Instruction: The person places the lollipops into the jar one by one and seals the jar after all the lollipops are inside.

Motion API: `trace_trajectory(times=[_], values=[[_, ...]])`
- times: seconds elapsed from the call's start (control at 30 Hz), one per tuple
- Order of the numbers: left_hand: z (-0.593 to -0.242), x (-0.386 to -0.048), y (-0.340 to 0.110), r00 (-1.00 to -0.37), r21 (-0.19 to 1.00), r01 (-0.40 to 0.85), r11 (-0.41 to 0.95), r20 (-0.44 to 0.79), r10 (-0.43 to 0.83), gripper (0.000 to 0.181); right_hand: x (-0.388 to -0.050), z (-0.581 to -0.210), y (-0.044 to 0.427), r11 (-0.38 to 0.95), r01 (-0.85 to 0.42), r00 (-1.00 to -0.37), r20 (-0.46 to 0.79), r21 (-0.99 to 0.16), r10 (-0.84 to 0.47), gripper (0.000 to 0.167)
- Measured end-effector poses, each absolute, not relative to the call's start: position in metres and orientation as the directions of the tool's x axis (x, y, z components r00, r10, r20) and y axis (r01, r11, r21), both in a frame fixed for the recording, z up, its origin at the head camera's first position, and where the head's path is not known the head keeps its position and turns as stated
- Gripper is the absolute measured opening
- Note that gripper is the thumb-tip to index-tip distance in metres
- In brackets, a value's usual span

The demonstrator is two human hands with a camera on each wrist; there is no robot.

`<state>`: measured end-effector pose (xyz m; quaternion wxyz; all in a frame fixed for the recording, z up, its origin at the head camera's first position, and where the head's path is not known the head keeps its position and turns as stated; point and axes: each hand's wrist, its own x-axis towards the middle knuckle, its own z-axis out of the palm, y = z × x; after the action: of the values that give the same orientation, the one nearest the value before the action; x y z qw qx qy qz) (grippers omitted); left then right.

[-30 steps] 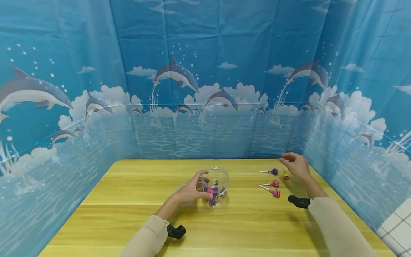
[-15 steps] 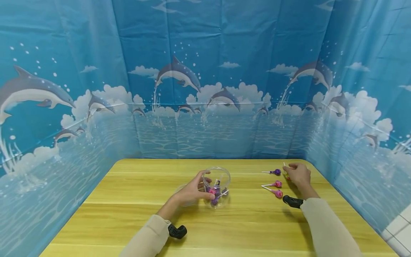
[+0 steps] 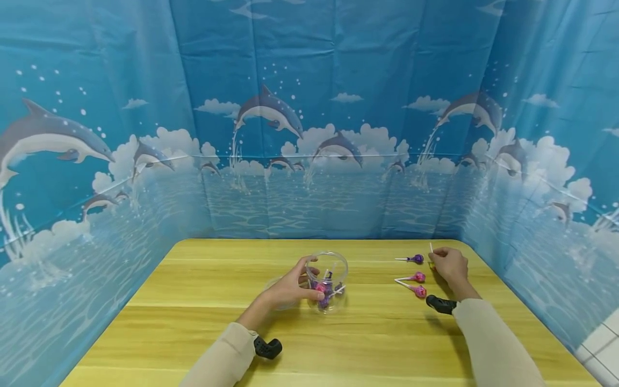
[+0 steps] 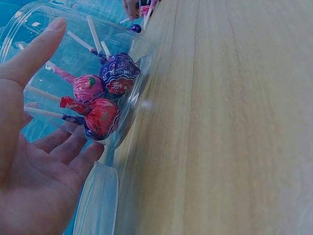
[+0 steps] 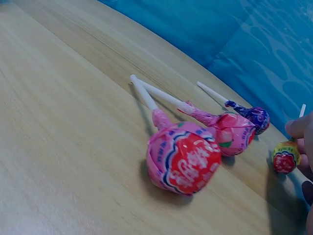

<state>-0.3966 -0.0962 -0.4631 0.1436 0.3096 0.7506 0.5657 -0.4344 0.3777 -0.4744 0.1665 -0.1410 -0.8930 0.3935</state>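
Observation:
A clear round jar (image 3: 328, 258) stands on the table with several lollipops (image 4: 101, 117) inside, purple, pink and red. My left hand (image 3: 289, 287) grips its left side, thumb in front and fingers behind. At the right, my right hand (image 3: 451, 266) pinches a yellow-and-red lollipop (image 5: 285, 157) near its stick, with the stick pointing up and the candy low by the table. To the left of that hand lie a purple lollipop (image 3: 417, 259) and two pink ones (image 3: 418, 277), whose sticks meet at their ends.
A clear round lid (image 4: 98, 196) lies on the wooden table (image 3: 193, 279), partly behind my left hand. Blue curtains with dolphins (image 3: 271, 113) hang along the back and both sides of the table. White tiles (image 3: 602, 341) show at the lower right.
My right hand has come down onto the yellow-and-red lollipop and taken hold of it; its stick now stands more upright. My left hand stays on the jar. The head view has shifted slightly.

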Motion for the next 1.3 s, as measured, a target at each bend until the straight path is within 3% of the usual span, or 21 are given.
trace_trajectory(times=[0.33, 0.87, 1.3], values=[[-0.463, -0.398, -0.101, -0.769, 0.938, 0.304, 0.165, 0.139, 0.624, 0.084, -0.433, -0.465, 0.379, 0.669, 0.054, -0.907, 0.244, -0.742, 0.344, 0.037], [-0.470, -0.393, -0.096, -0.765, 0.946, 0.291, 0.141, 0.141, 0.629, 0.084, -0.403, -0.453, 0.369, 0.748, -0.105, -0.870, 0.425, -0.655, 0.251, 0.039], [-0.460, -0.394, -0.095, -0.771, 0.941, 0.291, 0.170, 0.126, 0.624, 0.083, -0.404, -0.435, 0.337, 0.647, -0.146, -0.886, 0.389, -0.749, 0.251, 0.026]])
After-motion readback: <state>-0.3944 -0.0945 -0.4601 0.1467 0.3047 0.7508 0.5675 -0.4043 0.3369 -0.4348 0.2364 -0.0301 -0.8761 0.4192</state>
